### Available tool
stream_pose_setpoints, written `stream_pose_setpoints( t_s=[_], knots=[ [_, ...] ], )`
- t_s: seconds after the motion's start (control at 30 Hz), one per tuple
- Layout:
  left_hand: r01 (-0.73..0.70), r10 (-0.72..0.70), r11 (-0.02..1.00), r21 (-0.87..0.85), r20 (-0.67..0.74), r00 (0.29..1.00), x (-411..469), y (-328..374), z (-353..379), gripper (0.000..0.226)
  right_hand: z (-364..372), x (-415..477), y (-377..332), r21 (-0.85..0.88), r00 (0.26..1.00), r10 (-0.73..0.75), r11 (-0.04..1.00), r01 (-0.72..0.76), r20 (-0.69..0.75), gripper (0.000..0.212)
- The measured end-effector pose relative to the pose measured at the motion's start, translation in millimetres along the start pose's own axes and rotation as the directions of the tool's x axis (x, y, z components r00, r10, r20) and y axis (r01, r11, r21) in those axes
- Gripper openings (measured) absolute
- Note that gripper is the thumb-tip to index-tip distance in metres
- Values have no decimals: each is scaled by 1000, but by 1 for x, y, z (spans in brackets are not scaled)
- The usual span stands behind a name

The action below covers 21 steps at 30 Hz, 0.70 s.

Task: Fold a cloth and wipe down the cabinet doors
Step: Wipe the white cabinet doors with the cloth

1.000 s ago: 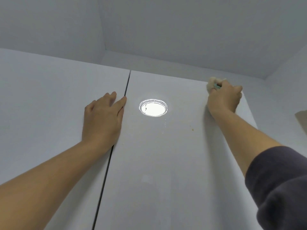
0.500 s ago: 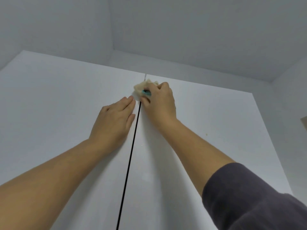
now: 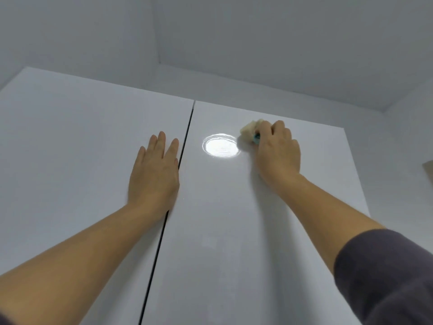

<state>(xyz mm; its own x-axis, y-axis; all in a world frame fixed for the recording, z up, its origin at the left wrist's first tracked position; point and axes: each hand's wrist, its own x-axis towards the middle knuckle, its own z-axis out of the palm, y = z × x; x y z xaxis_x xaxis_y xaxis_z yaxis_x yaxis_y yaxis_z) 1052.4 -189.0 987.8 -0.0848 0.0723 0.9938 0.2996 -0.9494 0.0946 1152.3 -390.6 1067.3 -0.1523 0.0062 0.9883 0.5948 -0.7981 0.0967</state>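
Note:
Two glossy white upper cabinet doors fill the view, split by a dark vertical gap. My right hand (image 3: 277, 152) presses a folded pale yellow cloth (image 3: 248, 132) with a bit of teal edge against the upper part of the right door (image 3: 257, 231). Most of the cloth is hidden under my fingers. My left hand (image 3: 155, 174) lies flat, fingers extended, on the left door (image 3: 70, 160), its edge right beside the gap.
A round ceiling-light reflection (image 3: 221, 147) shines on the right door just left of the cloth. The ceiling (image 3: 257, 43) sits close above the door tops. A wall (image 3: 403, 148) borders the right door.
My right hand has swept the cloth from the right door's top right to the gap between the doors, then back right to the middle of the right door. The left hand stayed put.

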Motion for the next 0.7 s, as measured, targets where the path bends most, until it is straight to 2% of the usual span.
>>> stream_pose_setpoints(
  t_s=[0.2, 0.33, 0.5, 0.7],
  knots=[
    [7, -7, 1000, 12, -28, 1000, -3, -1, 4, 48, -6, -6, 90, -99, 974, 227, 969, -229, -24, 36],
    [3, -2, 1000, 10, -37, 999, -3, -1, 5, 48, -12, -19, 133, -45, 913, 408, 912, -409, -16, 38],
    [-6, 6, 1000, 0, -39, 999, -3, -2, 5, 48, -17, -32, 149, 46, 822, 569, 822, -568, -4, 39],
    [-15, 15, 1000, 6, -33, 999, -2, -2, 4, 48, -16, -44, 125, 132, 849, 528, 843, -521, -21, 34]
  ],
)
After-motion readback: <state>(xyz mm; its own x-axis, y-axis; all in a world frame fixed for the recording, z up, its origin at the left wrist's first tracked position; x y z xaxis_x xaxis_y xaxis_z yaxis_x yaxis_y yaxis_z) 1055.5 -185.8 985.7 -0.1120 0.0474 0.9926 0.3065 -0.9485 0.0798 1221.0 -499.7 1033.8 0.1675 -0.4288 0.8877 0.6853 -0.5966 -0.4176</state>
